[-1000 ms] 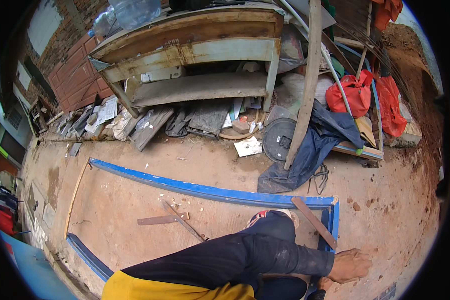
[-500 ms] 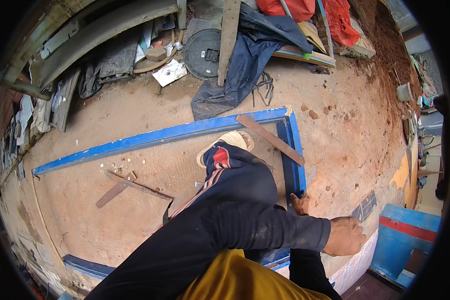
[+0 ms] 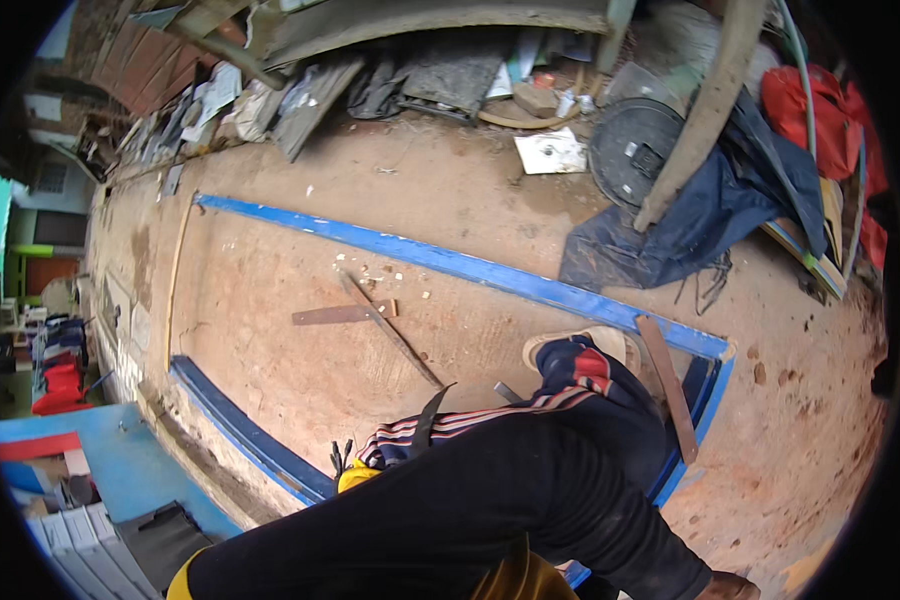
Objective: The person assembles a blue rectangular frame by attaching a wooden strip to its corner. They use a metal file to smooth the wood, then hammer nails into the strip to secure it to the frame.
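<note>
At the lower right edge my left hand point(image 3: 730, 587) shows only in part beyond its dark sleeve, and its fingers are cut off from view. My left arm reaches across my bent leg. My right hand is out of the picture. A blue wooden frame point(image 3: 450, 262) lies on the ground around my sandalled foot point(image 3: 615, 345). Across its right corner rests a brown wooden strip point(image 3: 667, 390). Inside the frame, a thin stick point(image 3: 395, 335) lies crossed over a flat brown piece point(image 3: 332, 315). Something yellow point(image 3: 355, 478) with black cords shows at my hip.
A dark tarp point(image 3: 630, 248), a round black lid point(image 3: 632, 150) and a leaning wooden post point(image 3: 705, 110) stand at the back right. Scrap boards point(image 3: 320, 105) line the back. A blue table point(image 3: 150, 455) is at the lower left. Small pale chips point(image 3: 395, 275) dot the ground.
My view has swung left, so the frame and scrap sit farther right in it. My left hand has slid to the lower edge. My right hand, earlier at the frame's right bar, has left view.
</note>
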`<action>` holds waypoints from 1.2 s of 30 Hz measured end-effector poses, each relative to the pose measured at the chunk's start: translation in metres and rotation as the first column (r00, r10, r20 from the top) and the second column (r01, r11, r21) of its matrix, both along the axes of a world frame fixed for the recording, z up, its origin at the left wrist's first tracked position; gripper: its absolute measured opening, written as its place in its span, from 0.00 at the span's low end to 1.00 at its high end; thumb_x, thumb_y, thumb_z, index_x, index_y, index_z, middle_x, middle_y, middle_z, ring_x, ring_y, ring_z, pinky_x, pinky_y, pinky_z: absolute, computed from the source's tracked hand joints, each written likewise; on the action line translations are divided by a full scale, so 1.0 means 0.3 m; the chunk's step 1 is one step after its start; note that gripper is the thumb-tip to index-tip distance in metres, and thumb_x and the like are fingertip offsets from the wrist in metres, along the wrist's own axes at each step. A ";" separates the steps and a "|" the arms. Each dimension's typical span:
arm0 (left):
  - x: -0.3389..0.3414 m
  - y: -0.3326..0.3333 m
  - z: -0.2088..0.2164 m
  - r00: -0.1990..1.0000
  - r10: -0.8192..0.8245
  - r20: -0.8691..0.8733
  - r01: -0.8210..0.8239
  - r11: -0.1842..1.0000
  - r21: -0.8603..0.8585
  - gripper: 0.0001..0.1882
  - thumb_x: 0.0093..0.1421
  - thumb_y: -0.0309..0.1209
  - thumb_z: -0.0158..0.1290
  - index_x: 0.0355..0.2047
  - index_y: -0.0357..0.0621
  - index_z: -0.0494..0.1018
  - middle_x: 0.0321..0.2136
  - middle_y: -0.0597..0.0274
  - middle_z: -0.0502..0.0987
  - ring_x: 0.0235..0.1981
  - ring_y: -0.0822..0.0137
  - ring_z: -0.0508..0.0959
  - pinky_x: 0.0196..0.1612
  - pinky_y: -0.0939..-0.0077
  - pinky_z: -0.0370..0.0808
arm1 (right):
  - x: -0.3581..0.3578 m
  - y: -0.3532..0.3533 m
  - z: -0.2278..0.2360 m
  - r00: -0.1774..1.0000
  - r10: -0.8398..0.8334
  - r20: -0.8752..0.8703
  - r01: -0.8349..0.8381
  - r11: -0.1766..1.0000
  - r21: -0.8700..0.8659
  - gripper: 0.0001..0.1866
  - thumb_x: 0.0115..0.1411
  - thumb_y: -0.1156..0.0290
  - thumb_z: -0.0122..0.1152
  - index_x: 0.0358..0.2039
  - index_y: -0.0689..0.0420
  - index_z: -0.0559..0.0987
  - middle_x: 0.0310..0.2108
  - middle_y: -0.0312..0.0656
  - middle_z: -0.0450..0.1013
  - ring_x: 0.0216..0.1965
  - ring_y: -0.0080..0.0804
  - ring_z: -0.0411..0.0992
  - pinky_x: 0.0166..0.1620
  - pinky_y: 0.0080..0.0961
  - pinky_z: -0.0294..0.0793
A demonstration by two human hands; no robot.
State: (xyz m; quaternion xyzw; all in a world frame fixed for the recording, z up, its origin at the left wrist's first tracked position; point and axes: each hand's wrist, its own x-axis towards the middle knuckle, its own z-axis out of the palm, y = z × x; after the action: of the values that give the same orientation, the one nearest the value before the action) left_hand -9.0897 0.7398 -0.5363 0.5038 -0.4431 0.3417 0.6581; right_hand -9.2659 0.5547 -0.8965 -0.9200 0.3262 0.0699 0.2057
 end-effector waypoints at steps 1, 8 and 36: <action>0.039 -0.034 -0.026 1.000 0.015 -0.026 -0.013 0.998 0.064 0.03 0.67 0.38 0.48 0.34 0.59 0.69 0.29 0.69 0.70 0.31 0.63 0.75 0.28 0.66 0.68 | 0.043 -0.015 -0.013 0.999 0.008 -0.048 -0.011 0.999 -0.053 0.30 0.66 0.61 0.66 0.62 0.68 0.75 0.60 0.66 0.72 0.60 0.61 0.73 0.64 0.48 0.73; 0.223 -0.004 -0.120 0.956 0.262 0.133 -0.290 0.913 0.286 0.12 0.70 0.44 0.46 0.44 0.57 0.76 0.30 0.66 0.75 0.31 0.63 0.79 0.29 0.55 0.74 | 0.323 0.047 -0.052 0.988 0.070 -0.140 -0.090 0.986 -0.141 0.28 0.68 0.60 0.66 0.61 0.67 0.75 0.59 0.65 0.73 0.59 0.57 0.74 0.62 0.50 0.73; -0.013 0.846 0.303 0.545 0.230 -0.806 0.684 0.433 0.587 0.11 0.73 0.36 0.56 0.46 0.40 0.80 0.43 0.51 0.81 0.48 0.46 0.82 0.51 0.57 0.78 | -0.090 0.586 1.147 0.872 -0.480 -0.095 0.443 0.693 0.568 0.41 0.68 0.57 0.68 0.74 0.66 0.65 0.53 0.59 0.82 0.58 0.47 0.79 0.65 0.37 0.72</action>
State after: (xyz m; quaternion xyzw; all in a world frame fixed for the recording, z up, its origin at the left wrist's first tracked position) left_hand -9.0936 0.9935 -0.4453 0.7794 -0.2752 -0.3111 0.4691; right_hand -9.2929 0.7306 -0.5524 -0.7046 0.5035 0.0828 0.4932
